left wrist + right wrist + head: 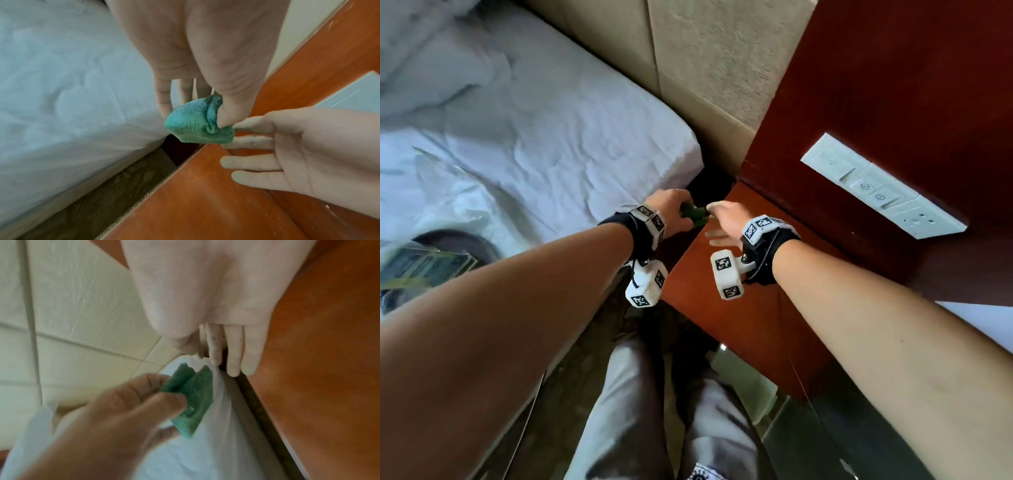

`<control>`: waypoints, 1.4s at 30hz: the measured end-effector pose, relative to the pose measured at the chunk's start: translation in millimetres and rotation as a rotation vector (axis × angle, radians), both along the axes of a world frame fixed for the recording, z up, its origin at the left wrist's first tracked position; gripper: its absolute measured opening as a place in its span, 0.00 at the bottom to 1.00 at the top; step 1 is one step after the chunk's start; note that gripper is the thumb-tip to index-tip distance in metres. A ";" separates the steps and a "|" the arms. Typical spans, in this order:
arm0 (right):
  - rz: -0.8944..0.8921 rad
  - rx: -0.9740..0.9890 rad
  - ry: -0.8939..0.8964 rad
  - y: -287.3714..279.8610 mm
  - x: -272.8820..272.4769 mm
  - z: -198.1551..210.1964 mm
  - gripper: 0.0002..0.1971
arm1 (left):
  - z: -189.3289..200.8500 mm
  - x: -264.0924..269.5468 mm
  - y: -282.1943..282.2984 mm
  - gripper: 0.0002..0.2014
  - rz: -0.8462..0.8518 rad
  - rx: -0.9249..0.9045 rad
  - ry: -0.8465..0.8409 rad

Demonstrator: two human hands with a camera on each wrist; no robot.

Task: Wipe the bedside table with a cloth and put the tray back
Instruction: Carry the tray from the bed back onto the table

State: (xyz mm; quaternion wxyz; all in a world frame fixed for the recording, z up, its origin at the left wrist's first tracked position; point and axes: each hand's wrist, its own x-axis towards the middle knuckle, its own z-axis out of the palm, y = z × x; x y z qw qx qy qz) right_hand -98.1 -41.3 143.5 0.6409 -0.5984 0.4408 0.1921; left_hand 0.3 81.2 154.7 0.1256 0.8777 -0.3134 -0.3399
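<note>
Here, one dark round tray (pixel 453 240) lies on the bed (pixel 544 130), well to the left of the bedside table (pixel 739 308), and it holds at least one flat packet with a dark printed face (pixel 424 265); the rest of its load is blurred by clear wrapping and cannot be counted. The bedside table is smooth, glossy red-brown wood with a straight front edge and a sharp corner towards the bed; pale specks show on its top in the left wrist view.

One cloth (pixel 197 121) is in play: a small, folded green-teal pad with a ribbed, knitted texture, held in the air over the gap between the bed and the table's left corner. The left hand (pixel 674 210) pinches it, thumb pressed on one face and fingers behind. The right hand (pixel 726 219) hangs just beside the cloth above the table's near-left corner, its fingers (pixel 251 162) straight and slightly spread, the upper two fingertips at the cloth's edge; whether they touch it cannot be told.

The bed's white sheet is soft and creased. Behind the table stands a red-brown wooden panel carrying one long white switch plate (pixel 883 186), made of three sections. A beige padded headboard (pixel 705 68) with seams rises to the left of that panel.
</note>
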 end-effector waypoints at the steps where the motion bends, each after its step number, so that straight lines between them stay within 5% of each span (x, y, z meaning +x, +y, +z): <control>1: -0.009 0.070 0.000 7.7 7.8 12.0 0.08 | 12.8 2.8 9.5 0.19 0.009 -0.015 -0.010; 10: 0.012 0.388 0.005 89.6 87.4 70.9 0.09 | 96.4 46.5 106.1 0.20 0.174 -0.114 -0.063; 15: 0.305 0.123 -0.094 148.7 129.7 90.3 0.03 | 114.7 72.4 177.7 0.21 0.264 -0.218 -0.065; 19: 0.368 0.009 -0.153 210.9 162.0 95.0 0.19 | 116.1 90.6 258.0 0.27 0.417 -0.302 -0.077; 26: 0.919 -0.516 -0.168 319.5 199.4 89.1 0.30 | 80.3 104.7 426.5 0.25 0.790 -0.097 -0.065; 36: 1.091 -0.690 0.004 422.9 245.3 11.4 0.29 | 5.4 104.5 598.5 0.30 0.941 0.162 0.027; 42: 1.188 -0.741 0.057 454.8 272.7 -43.0 0.33 | -57.1 105.1 646.4 0.45 0.933 0.259 0.114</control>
